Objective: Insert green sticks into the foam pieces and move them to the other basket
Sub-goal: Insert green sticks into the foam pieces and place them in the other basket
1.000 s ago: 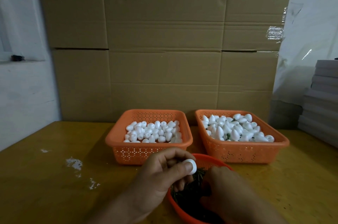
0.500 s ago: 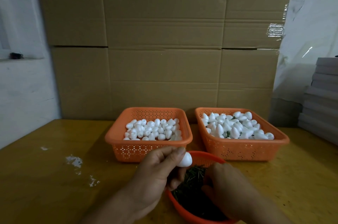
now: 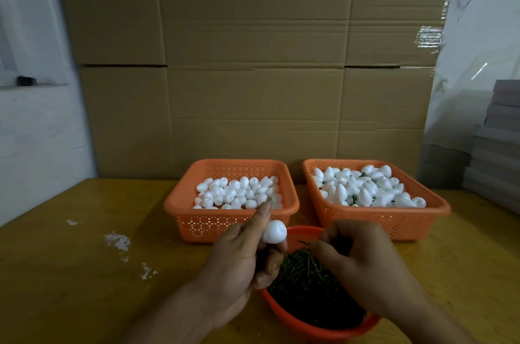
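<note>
My left hand (image 3: 242,256) pinches a white egg-shaped foam piece (image 3: 274,231) between thumb and fingers, just above the round orange bowl (image 3: 284,312) of green sticks (image 3: 306,284). My right hand (image 3: 363,262) hovers over the bowl with fingertips pinched together on a thin green stick (image 3: 305,243), a short way right of the foam. The left orange basket (image 3: 197,224) holds plain foam pieces. The right orange basket (image 3: 365,220) holds foam pieces with green stems showing between them.
Both baskets stand side by side on a yellow wooden table (image 3: 70,273), backed by a tall cardboard wall (image 3: 253,76). White flecks (image 3: 118,241) mark the table at left. A stack of grey boards (image 3: 498,152) rises at the right edge.
My right hand has risen out of the bowl with a stick pinched in its fingertips. My left hand has lifted the foam piece slightly and turned it.
</note>
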